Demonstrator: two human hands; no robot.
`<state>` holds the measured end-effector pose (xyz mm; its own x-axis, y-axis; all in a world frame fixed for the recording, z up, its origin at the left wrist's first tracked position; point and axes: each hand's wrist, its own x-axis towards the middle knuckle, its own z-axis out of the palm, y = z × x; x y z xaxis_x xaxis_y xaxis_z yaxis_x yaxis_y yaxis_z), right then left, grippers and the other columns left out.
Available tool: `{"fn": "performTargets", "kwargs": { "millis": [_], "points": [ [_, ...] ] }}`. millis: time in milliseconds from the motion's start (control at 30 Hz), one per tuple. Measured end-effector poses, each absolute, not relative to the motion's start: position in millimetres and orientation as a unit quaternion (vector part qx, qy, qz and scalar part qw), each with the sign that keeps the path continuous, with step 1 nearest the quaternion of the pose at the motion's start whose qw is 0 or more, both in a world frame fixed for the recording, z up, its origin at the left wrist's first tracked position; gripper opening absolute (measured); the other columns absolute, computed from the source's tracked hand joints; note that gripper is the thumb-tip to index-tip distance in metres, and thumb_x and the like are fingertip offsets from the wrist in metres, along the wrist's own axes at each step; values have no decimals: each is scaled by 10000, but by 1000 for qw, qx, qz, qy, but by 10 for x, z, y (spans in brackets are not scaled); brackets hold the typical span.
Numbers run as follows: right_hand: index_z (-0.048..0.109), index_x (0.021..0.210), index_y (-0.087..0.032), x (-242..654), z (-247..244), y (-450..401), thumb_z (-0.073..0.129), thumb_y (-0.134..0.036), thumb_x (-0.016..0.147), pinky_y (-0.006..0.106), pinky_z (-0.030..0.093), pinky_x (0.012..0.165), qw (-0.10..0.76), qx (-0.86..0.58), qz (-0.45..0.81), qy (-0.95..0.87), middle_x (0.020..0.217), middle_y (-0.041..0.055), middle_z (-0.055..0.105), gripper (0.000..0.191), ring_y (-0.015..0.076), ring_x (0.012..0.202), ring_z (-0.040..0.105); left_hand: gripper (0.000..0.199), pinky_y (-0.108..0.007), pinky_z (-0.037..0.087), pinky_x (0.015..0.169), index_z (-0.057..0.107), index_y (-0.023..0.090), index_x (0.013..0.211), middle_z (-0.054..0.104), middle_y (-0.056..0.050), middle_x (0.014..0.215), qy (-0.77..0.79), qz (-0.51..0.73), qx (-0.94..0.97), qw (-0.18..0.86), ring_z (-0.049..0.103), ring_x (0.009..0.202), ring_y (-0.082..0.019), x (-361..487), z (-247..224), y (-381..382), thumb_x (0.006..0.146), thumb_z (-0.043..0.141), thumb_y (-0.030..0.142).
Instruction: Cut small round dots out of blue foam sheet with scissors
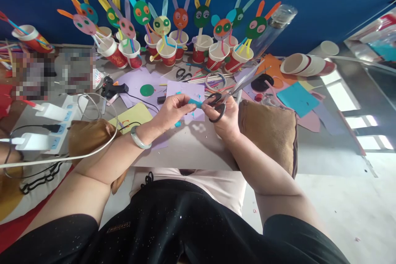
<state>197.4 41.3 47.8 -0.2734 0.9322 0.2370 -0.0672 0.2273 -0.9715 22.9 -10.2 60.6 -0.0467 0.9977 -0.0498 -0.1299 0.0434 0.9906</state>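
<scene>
My left hand (175,112) pinches one end of a small blue paper piece (194,102) above the table. At the paper's other end, the fingertips of my right hand (226,120) are pressed together. Black-handled scissors (213,100) hang in my right hand as well, their blades pointing away to the upper right, off the paper. Beneath the hands lies a lilac sheet (185,88) with small blue scraps on it. A dark green paper circle (147,90) rests on purple paper to the left.
Along the blue wall stand several red-and-white paper cups (167,53) with paper rabbit faces on sticks. A glue gun (114,88) and a power strip (66,117) with cables are at left. A brown cushion (267,132) and blue paper (297,99) lie at right.
</scene>
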Motion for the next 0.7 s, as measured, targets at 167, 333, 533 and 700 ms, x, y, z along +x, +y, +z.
{"fn": "performTargets", "kwargs": {
  "millis": [167, 333, 533, 700],
  "points": [
    [485, 829, -261, 1989, 477, 435, 941, -593, 695, 306, 495, 607, 505, -353, 504, -606, 762, -31, 675, 580, 136, 652, 580, 428, -266, 372, 620, 706, 176, 722, 626, 15, 682, 492, 496, 460, 548, 501, 650, -101, 240, 600, -99, 629, 955, 511],
    [503, 828, -259, 2002, 506, 437, 944, -602, 694, 317, 514, 622, 488, -353, 510, -614, 766, -24, 678, 574, 148, 666, 604, 453, -267, 333, 604, 710, 171, 705, 588, 29, 654, 494, 468, 483, 552, 459, 630, -91, 204, 601, -85, 624, 964, 538],
    [524, 809, -255, 2028, 563, 453, 957, -556, 678, 324, 535, 625, 451, -344, 527, -633, 755, -15, 683, 543, 153, 659, 608, 461, -269, 397, 646, 778, 172, 834, 685, -6, 756, 502, 435, 495, 560, 545, 697, -116, 109, 575, -70, 639, 958, 549],
    [541, 810, -253, 2029, 563, 454, 953, -502, 668, 327, 555, 651, 437, -339, 524, -648, 741, -21, 692, 502, 156, 665, 623, 472, -259, 354, 594, 747, 162, 752, 602, 21, 650, 506, 409, 520, 553, 472, 627, -93, 101, 598, -72, 647, 945, 577]
  ]
}}
